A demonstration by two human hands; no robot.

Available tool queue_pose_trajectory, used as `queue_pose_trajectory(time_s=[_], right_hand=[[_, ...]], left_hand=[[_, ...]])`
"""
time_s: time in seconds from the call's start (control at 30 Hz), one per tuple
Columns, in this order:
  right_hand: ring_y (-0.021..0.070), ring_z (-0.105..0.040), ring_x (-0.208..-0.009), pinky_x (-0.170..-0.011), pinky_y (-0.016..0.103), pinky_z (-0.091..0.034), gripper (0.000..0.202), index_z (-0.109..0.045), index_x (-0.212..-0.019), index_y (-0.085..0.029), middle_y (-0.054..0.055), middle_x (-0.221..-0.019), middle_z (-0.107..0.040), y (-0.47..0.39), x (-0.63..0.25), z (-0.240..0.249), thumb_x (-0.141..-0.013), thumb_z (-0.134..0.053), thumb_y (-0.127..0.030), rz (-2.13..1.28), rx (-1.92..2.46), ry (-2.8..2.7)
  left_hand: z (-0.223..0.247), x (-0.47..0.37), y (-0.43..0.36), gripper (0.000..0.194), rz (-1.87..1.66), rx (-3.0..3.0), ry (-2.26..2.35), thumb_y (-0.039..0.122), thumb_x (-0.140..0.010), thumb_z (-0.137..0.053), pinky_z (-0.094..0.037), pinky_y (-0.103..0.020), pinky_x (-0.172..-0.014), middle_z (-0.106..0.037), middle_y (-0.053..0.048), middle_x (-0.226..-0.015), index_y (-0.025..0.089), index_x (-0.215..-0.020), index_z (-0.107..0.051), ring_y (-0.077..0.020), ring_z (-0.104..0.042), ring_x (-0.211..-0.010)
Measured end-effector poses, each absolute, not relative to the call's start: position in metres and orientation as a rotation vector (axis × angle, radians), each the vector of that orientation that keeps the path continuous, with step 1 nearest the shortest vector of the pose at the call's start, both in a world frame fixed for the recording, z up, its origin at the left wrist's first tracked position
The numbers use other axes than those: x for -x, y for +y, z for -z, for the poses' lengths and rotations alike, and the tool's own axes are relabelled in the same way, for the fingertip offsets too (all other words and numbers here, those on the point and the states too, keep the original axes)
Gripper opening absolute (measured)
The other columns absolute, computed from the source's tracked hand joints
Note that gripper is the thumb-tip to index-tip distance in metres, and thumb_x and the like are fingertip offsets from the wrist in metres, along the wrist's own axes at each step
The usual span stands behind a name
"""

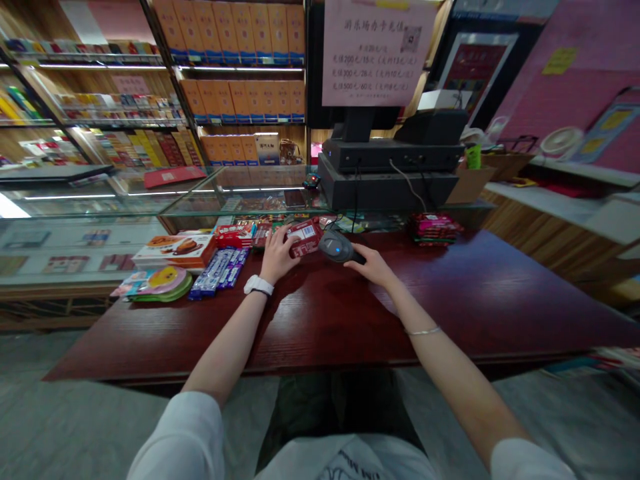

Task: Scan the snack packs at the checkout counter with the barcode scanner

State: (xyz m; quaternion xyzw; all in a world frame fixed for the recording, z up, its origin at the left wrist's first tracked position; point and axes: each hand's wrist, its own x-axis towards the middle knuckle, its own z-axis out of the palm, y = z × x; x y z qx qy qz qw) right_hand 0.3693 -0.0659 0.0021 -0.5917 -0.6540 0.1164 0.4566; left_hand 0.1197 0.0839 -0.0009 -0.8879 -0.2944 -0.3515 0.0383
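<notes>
My left hand (279, 255) holds a red packet (306, 238) with a white barcode label facing up, above the dark red counter (320, 320). Wrapped round the handle of a dark grey barcode scanner (336, 247) is my right hand (371, 265); a blue light glows on the scanner, whose head is close beside the packet. To the left of my left hand lie blue and purple packets (219, 272), an orange and white box (175, 251), a round colourful package (163, 283) and a red and white package (234, 235).
A monitor with a pink paper sign (377, 53) stands behind on a black cash drawer (385, 190). A stack of red packets (434, 228) sits at the right. Glass display cases (240, 190) and stocked shelves border the counter's far side.
</notes>
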Motion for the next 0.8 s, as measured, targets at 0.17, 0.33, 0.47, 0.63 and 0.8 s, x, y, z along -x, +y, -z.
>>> queue_pose_trajectory(time_s=[0.17, 0.33, 0.47, 0.63, 0.8], right_hand=[[0.0334, -0.064, -0.111, -0.101, 0.046, -0.046, 0.058, -0.066, -0.119, -0.022, 0.007, -0.117, -0.071, -0.071, -0.373, -0.011, -0.078, -0.063, -0.063, -0.225, 1.439, -1.545], [0.0325, -0.067, -0.103, -0.093, 0.043, -0.051, 0.053, -0.066, -0.117, -0.021, 0.008, -0.109, -0.074, -0.073, -0.375, -0.016, -0.082, -0.060, -0.061, -0.159, 1.457, -1.548], [0.0301, -0.068, -0.101, -0.090, 0.041, -0.053, 0.050, -0.066, -0.117, -0.019, 0.008, -0.108, -0.074, -0.074, -0.373, -0.017, -0.085, -0.058, -0.057, -0.130, 1.483, -1.588], [0.0286, -0.069, -0.099, -0.089, 0.040, -0.053, 0.046, -0.066, -0.116, -0.019, 0.008, -0.107, -0.075, -0.074, -0.370, -0.018, -0.086, -0.058, -0.052, -0.119, 1.501, -1.616], [0.0294, -0.069, -0.102, -0.092, 0.042, -0.053, 0.047, -0.065, -0.119, -0.019, 0.008, -0.111, -0.074, -0.073, -0.373, -0.015, -0.085, -0.059, -0.051, -0.132, 1.490, -1.595]], left_hand=[[0.001, -0.120, 0.082, 0.041, 1.091, 2.728, -0.862, 0.024, -0.072, -0.068, -0.018, -0.054, -0.121, -0.044, -0.012, -0.148, 0.022, -0.113, -0.061, -0.0301, -0.039, -0.139], [-0.001, -0.121, 0.080, 0.038, 1.086, 2.713, -0.837, 0.024, -0.072, -0.067, -0.021, -0.055, -0.120, -0.047, -0.012, -0.146, 0.022, -0.110, -0.063, -0.0313, -0.041, -0.138], [0.000, -0.120, 0.081, 0.038, 1.079, 2.710, -0.840, 0.022, -0.071, -0.068, -0.021, -0.055, -0.120, -0.048, -0.013, -0.146, 0.022, -0.108, -0.063, -0.0318, -0.041, -0.138], [0.000, -0.119, 0.082, 0.039, 1.079, 2.698, -0.841, 0.022, -0.071, -0.069, -0.022, -0.055, -0.120, -0.047, -0.013, -0.146, 0.022, -0.109, -0.063, -0.0321, -0.041, -0.138], [0.000, -0.119, 0.081, 0.038, 1.078, 2.698, -0.858, 0.021, -0.071, -0.068, -0.023, -0.055, -0.119, -0.047, -0.013, -0.147, 0.023, -0.109, -0.063, -0.0322, -0.041, -0.138]])
